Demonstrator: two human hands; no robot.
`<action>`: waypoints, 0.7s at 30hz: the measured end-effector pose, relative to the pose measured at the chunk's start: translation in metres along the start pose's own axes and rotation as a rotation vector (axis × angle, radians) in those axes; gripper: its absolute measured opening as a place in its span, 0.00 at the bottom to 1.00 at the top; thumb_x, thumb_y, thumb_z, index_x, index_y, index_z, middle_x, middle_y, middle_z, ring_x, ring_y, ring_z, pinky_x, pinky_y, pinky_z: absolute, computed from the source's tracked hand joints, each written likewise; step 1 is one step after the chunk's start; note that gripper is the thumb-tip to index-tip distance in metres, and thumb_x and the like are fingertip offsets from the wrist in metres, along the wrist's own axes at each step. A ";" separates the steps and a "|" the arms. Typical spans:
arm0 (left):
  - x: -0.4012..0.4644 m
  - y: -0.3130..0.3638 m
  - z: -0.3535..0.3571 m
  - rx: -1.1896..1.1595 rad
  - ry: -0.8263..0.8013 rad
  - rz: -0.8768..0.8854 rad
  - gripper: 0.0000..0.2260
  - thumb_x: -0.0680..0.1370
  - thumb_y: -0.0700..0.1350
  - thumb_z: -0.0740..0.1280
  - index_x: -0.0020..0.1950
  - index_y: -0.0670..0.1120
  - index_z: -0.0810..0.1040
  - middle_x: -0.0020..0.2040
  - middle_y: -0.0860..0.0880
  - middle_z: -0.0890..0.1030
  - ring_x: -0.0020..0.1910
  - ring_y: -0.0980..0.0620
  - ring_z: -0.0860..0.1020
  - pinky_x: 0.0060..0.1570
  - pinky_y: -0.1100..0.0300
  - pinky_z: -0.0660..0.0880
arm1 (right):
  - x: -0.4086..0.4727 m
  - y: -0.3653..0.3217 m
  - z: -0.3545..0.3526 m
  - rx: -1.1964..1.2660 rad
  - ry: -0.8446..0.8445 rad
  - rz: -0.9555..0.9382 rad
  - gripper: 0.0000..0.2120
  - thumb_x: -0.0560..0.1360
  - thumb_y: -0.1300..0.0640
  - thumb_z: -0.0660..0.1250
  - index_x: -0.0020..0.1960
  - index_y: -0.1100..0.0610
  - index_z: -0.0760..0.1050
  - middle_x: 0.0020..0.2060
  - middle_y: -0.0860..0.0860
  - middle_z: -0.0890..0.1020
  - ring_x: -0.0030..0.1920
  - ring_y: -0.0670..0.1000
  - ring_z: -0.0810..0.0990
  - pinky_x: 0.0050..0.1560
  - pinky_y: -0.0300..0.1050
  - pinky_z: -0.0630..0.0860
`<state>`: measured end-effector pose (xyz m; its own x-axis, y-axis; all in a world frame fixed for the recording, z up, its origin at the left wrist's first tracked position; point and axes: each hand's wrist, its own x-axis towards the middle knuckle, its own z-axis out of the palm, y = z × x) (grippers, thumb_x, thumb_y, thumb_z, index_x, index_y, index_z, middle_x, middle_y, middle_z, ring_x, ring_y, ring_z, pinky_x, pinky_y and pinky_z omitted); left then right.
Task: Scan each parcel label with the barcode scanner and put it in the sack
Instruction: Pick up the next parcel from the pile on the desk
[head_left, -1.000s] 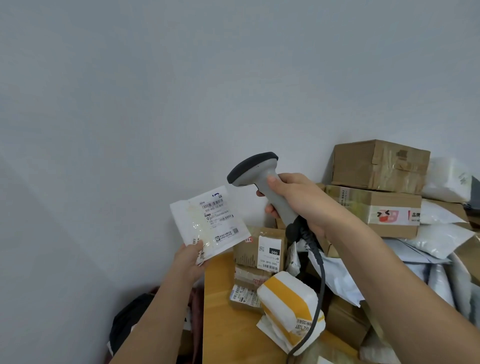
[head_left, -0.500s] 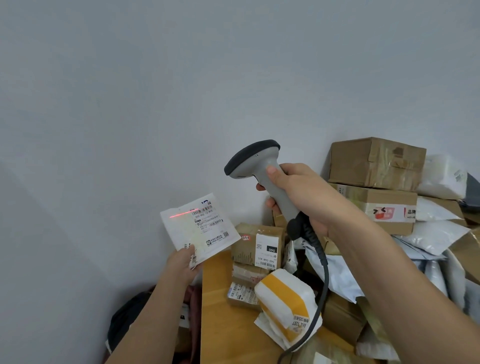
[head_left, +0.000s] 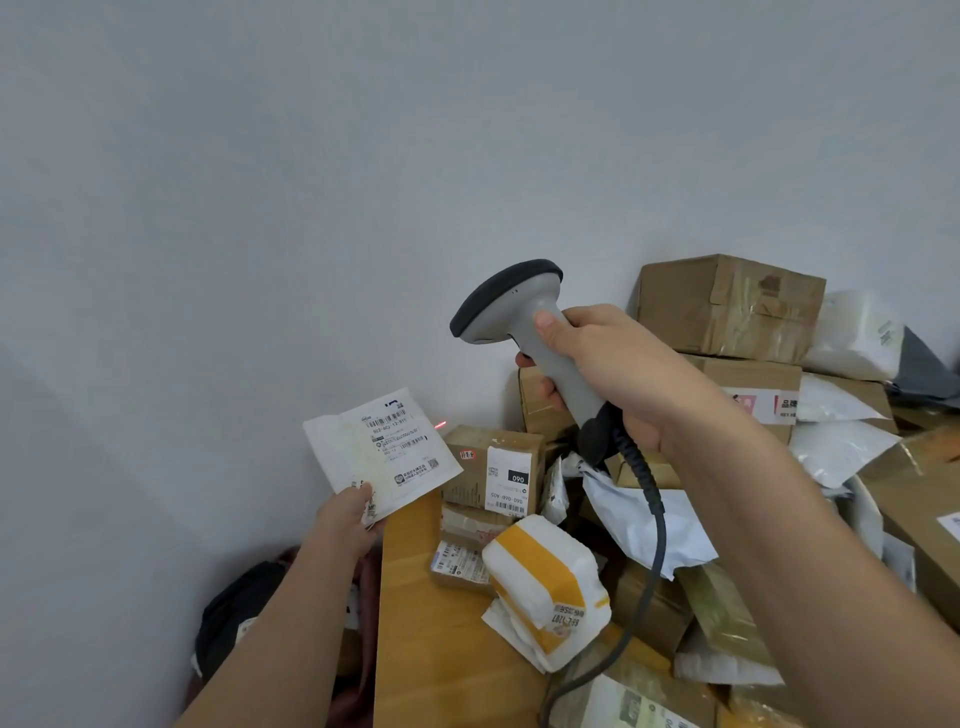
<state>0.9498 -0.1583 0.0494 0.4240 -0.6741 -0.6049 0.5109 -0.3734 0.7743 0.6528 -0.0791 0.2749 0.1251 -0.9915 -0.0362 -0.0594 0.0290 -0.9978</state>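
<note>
- My right hand (head_left: 608, 374) has its fingers curled tight round the grey handle of the barcode scanner (head_left: 524, 332); the thumb lies flat along the neck, and two fingertips show at the 9 o'clock side of the handle.
- The scanner stands nearly upright, its dark head tipped toward 9 o'clock. Its coiled cable (head_left: 644, 509) drops from the butt toward 6 o'clock across the pile.
- My left hand (head_left: 348, 519) pinches the flat white parcel (head_left: 379, 457) by its lower corner, with the thumb on the printed face; I cannot tell how the fingers behind it lie.
- The parcel is held up in the air at 8 o'clock of the scanner, label facing me, barcodes near its top edge.
- A short red scan line (head_left: 440, 425) falls just off the parcel's edge at 3 o'clock, on the wall.
- Below, the wooden bench (head_left: 415, 623) carries a small brown box (head_left: 493, 467) with a white label, touching the parcel's right corner in view.
- A white and yellow padded parcel (head_left: 545, 587) lies at 6 o'clock of that box.
- Stacked brown cartons (head_left: 727, 306) and white mailers rise at 3 o'clock of the scanner.
- A dark sack (head_left: 234, 613) sits low beside the bench at 7 o'clock.
</note>
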 end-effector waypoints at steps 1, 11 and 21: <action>-0.001 -0.002 0.002 0.004 -0.002 -0.001 0.14 0.81 0.36 0.63 0.66 0.43 0.72 0.59 0.43 0.79 0.51 0.45 0.78 0.43 0.50 0.75 | 0.000 0.000 -0.002 -0.011 0.006 -0.002 0.15 0.85 0.52 0.58 0.57 0.63 0.75 0.51 0.58 0.81 0.28 0.47 0.76 0.28 0.35 0.74; -0.014 -0.022 0.017 0.035 0.015 -0.022 0.14 0.81 0.37 0.64 0.66 0.43 0.72 0.62 0.42 0.78 0.59 0.42 0.78 0.53 0.46 0.77 | -0.004 0.005 -0.022 -0.022 0.011 0.011 0.16 0.85 0.52 0.57 0.58 0.64 0.75 0.47 0.57 0.80 0.32 0.49 0.76 0.34 0.41 0.73; -0.031 -0.029 0.000 -0.017 0.079 -0.010 0.08 0.81 0.35 0.62 0.61 0.42 0.72 0.53 0.42 0.78 0.54 0.42 0.79 0.34 0.49 0.76 | 0.010 0.019 -0.010 0.051 -0.068 0.071 0.15 0.85 0.52 0.58 0.58 0.64 0.75 0.46 0.57 0.80 0.31 0.48 0.76 0.31 0.38 0.74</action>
<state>0.9216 -0.1269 0.0453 0.4756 -0.6179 -0.6261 0.5280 -0.3688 0.7650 0.6427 -0.0897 0.2562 0.1891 -0.9759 -0.1088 -0.0198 0.1070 -0.9941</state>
